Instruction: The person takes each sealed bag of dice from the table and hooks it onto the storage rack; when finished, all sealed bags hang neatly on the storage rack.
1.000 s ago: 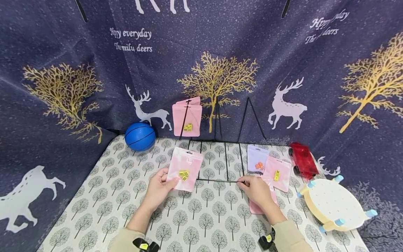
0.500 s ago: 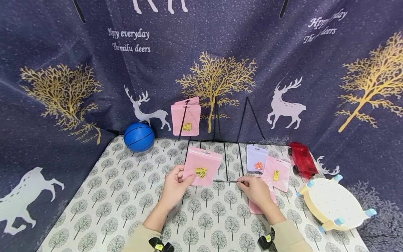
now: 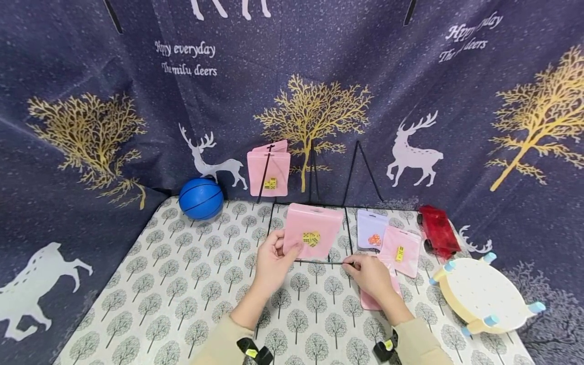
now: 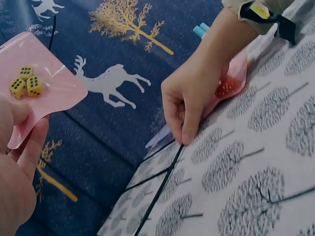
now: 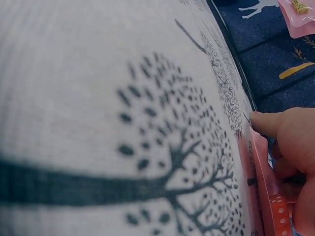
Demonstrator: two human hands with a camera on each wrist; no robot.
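Note:
My left hand (image 3: 274, 258) pinches a pink zip bag (image 3: 325, 222) by its lower left side, thumb in front. Through its clear front several yellow dice (image 4: 27, 83) show. The bag stands tilted above the table, overlapping a black wire rack (image 4: 162, 189) in the head view. My right hand (image 3: 371, 274) pinches the front rod of that rack near its right end. Two pink bags (image 3: 269, 170) with yellow dice hang on the rack's left upright. Beside and under my right forearm lie a lilac bag (image 3: 370, 225) with orange dice and pink bags (image 3: 406, 261).
A blue ball (image 3: 201, 198) sits at the back left. At the right are a red toy car (image 3: 438, 230) and an upturned cream toy table (image 3: 483, 294) with blue-tipped legs. A dark deer-print cloth (image 3: 319, 50) hangs behind the tree-print tablecloth (image 3: 196, 289).
My left hand has carried the pink bag to the right and slightly up, in front of the rack. The bag has tipped in view. My right hand stays on the rod.

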